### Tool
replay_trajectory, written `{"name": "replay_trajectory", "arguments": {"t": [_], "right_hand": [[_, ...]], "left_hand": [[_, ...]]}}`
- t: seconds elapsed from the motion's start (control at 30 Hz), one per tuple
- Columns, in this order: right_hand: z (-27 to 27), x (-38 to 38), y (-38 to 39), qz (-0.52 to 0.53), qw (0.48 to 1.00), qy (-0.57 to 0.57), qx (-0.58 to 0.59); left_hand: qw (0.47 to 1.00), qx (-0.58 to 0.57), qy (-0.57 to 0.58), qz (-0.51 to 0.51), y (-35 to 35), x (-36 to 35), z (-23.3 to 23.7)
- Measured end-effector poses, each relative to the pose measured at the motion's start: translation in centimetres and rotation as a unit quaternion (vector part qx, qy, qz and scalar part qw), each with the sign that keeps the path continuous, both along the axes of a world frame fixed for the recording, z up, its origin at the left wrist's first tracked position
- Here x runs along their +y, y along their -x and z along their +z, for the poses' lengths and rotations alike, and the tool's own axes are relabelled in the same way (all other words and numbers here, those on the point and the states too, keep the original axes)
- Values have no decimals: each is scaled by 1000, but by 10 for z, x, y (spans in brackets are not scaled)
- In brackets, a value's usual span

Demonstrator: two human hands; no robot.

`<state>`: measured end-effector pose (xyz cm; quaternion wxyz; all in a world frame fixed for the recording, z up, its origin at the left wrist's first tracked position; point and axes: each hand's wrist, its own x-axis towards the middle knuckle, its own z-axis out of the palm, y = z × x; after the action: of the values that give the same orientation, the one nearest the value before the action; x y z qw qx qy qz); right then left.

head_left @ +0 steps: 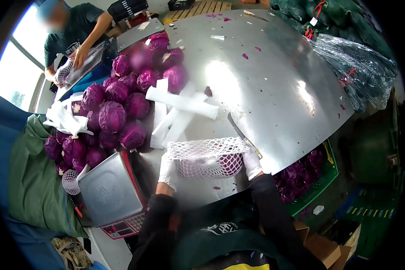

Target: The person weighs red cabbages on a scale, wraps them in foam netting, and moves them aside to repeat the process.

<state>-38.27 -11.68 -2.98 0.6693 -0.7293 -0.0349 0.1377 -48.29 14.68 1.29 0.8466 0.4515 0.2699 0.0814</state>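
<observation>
A white foam net sleeve (207, 148) is stretched sideways in front of me, with purple cabbage (229, 164) showing through its mesh. My left hand (167, 171), in a white glove, is closed on the sleeve's left end. At the opposite end my gloved right hand (252, 164) grips the net, its fingers partly hidden. A knife (239, 129) with a curved blade lies just beyond the right hand, its handle close to the fingers. Flat white foam sleeves (182, 102) lie crossed on the metal table (265, 90) ahead.
Purple cabbages (112, 117) are heaped at the left, behind a scale (108, 189). A green crate (330, 175) of purple leaves stands at the lower right. Another person (74, 40) handles a netted item at the far left. Plastic film (355, 67) lies at the right edge.
</observation>
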Motion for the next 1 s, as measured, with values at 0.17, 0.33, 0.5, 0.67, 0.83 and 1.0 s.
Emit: {"name": "replay_trajectory", "arguments": {"t": [0.17, 0.33, 0.5, 0.67, 0.83, 1.0], "right_hand": [[41, -13, -30, 144, 949, -230, 163], [28, -27, -17, 148, 938, -230, 211], [15, -21, 3, 161, 952, -195, 173], [61, 0, -23, 257, 958, -120, 32], [100, 5, -50, 367, 915, -132, 106], [148, 9, -13, 488, 784, 252, -290]], "left_hand": [[988, 1, 152, -21, -17, 0, 17], [986, 129, -104, 34, -2, -7, 4], [990, 127, -53, -42, 9, -10, 15], [989, 61, 137, 12, -4, -7, 26], [971, -107, 73, -202, -22, 34, 28], [834, -38, -328, -442, -7, 23, 103]]}}
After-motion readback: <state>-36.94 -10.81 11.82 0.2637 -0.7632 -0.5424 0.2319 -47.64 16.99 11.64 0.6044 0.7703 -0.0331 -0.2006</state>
